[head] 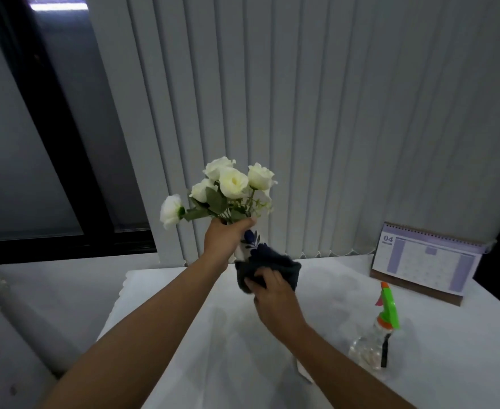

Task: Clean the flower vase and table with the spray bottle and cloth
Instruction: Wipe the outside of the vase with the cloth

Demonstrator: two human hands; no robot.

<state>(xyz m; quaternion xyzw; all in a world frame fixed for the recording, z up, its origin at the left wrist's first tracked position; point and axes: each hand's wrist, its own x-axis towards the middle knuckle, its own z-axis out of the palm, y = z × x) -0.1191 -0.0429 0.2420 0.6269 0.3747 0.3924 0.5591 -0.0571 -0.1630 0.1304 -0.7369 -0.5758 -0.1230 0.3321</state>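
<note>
- Nearest the camera, two bare forearms reach up from the bottom edge over the white table [183, 364], which fills the lower half of the view.
- At about four o'clock, a clear spray bottle [374, 343] with a green and orange trigger head stands upright on the table, well apart from both hands.
- Just past centre, the right hand [275, 293] presses a dark blue cloth [275, 265] against the lower body of the vase, its fingers curled into the fabric and gripping it.
- Above it, toward eleven o'clock, the left hand [228, 236] wraps around the neck of the white flower vase [250, 240] with a blue leaf pattern, holding it tilted and lifted off the table.
- White artificial roses [232, 181] with green leaves rise from the vase mouth, one bloom drooping toward nine o'clock.
- At three o'clock, a purple desk calendar [428, 261] marked 04 stands at the far table edge.
- Farthest back, pale vertical blinds [316, 113] hang at twelve o'clock, with a dark window [21, 157] at nine o'clock.
</note>
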